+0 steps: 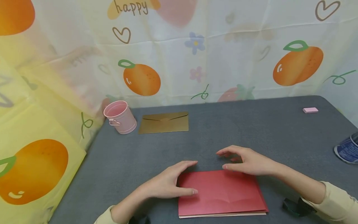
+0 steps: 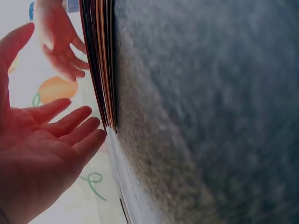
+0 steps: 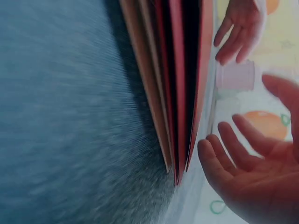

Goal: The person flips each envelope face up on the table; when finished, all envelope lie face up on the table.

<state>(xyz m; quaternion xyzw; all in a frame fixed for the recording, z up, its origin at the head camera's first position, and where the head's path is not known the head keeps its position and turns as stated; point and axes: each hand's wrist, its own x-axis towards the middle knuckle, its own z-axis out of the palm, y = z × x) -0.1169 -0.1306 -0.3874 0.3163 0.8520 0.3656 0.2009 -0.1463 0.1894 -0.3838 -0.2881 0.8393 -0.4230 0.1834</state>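
— What stands on the desk [image 1: 251,130]?
— A pink cup [image 1: 120,117] and gold envelope [image 1: 164,122] at eleven o'clock, a pink eraser [image 1: 310,110] at two, a blue can [image 1: 348,149] at three.
— And between them?
— Open grey cloth, twelve o'clock.

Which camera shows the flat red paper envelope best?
The head view: the whole flat red paper envelope lies on the grey table. The wrist views show only its layered edges side-on.
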